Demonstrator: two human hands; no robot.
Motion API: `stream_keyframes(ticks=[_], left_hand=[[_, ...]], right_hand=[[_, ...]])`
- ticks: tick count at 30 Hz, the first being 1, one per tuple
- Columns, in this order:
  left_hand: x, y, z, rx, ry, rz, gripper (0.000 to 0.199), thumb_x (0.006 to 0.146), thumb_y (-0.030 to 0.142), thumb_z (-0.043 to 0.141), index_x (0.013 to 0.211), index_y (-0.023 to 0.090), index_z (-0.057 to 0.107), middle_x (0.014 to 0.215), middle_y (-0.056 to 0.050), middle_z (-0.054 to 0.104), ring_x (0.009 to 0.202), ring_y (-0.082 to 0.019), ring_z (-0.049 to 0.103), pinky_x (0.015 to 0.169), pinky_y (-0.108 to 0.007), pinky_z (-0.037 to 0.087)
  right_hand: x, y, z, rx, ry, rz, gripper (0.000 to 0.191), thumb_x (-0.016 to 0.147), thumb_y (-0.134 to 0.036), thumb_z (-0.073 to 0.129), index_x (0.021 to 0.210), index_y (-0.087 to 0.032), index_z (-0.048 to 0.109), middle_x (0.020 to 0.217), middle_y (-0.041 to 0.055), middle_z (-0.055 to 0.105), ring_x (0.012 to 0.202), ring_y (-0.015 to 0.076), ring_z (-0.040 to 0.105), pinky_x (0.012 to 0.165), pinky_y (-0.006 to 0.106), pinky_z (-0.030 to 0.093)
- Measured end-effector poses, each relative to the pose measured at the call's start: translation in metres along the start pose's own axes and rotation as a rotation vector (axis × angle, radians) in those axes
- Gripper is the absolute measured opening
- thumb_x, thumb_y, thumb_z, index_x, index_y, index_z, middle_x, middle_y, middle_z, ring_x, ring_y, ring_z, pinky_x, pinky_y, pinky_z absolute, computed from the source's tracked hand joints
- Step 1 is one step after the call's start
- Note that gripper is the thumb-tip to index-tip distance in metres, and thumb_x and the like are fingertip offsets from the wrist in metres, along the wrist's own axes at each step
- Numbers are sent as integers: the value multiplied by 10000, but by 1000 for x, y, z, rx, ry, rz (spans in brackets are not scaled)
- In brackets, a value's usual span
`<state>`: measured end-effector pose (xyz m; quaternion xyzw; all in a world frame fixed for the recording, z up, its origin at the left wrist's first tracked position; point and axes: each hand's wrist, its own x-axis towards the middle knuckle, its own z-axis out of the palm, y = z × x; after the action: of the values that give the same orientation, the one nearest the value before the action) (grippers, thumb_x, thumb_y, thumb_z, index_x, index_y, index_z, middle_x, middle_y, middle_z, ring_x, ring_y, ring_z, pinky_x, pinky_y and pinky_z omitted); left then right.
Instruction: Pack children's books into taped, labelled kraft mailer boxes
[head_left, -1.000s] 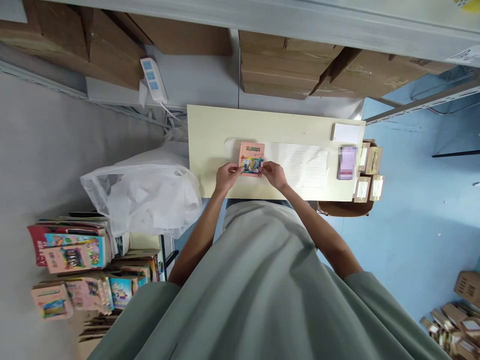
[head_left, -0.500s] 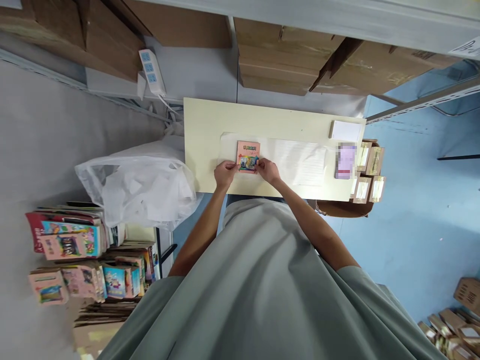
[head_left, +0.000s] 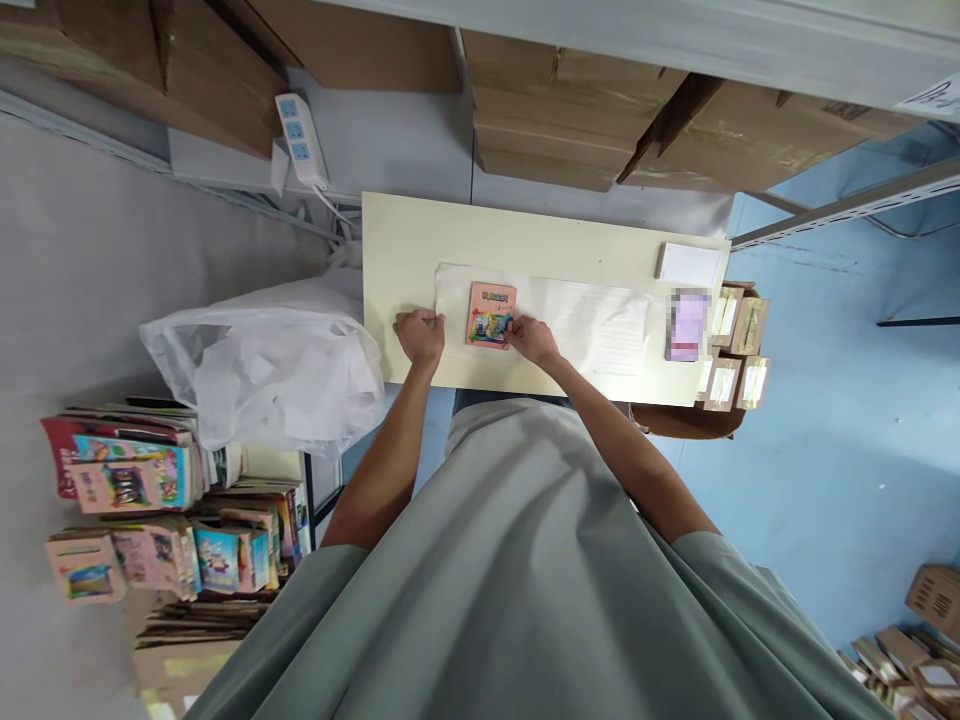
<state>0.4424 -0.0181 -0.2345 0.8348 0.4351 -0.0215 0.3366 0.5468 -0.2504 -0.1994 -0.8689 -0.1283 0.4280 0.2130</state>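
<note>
A small pink book (head_left: 491, 300) with a colourful picture on its cover lies on a thin white sheet (head_left: 547, 300) on the table. The fingers of my right hand (head_left: 533, 339) are closed at the book's lower right corner. To the left of the book, my left hand (head_left: 421, 337) is closed, thumb and fingers together at the left edge of the white sheet. Its fingertips partly hide that edge.
The cream table (head_left: 405, 230) also bears a white box (head_left: 690, 264) and a purple, partly blurred item (head_left: 688, 325). A white plastic bag (head_left: 270, 370) hangs at the left, above stacked books (head_left: 131, 485). Cardboard boxes (head_left: 555, 120) stand behind, near a power strip (head_left: 301, 140).
My left hand has let go of the book and moved left to the sheet's edge. My right hand stays at the book's lower right corner.
</note>
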Motion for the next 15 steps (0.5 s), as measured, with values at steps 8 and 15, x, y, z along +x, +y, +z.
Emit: stream_keyframes(ticks=[8, 15], left_hand=[[-34, 45, 1, 3, -41, 1, 263, 960, 243, 745, 1215, 226, 681, 1063, -53, 798, 971, -255, 777, 1016, -397, 597], [-62, 66, 45, 47, -228, 226, 357, 959, 119, 675, 1288, 253, 706, 1145, -96, 774, 1028, -275, 776, 990, -410, 599]], right_hand=[[5, 2, -1, -81, 5, -38, 169, 1101, -302, 657, 1131, -205, 792, 1154, 97, 870, 1115, 269, 816, 923, 297, 586], [3, 3, -4, -112, -13, -64, 206, 1120, -259, 609, 1177, -191, 795, 1181, 118, 873, 1144, 280, 823, 938, 295, 576]])
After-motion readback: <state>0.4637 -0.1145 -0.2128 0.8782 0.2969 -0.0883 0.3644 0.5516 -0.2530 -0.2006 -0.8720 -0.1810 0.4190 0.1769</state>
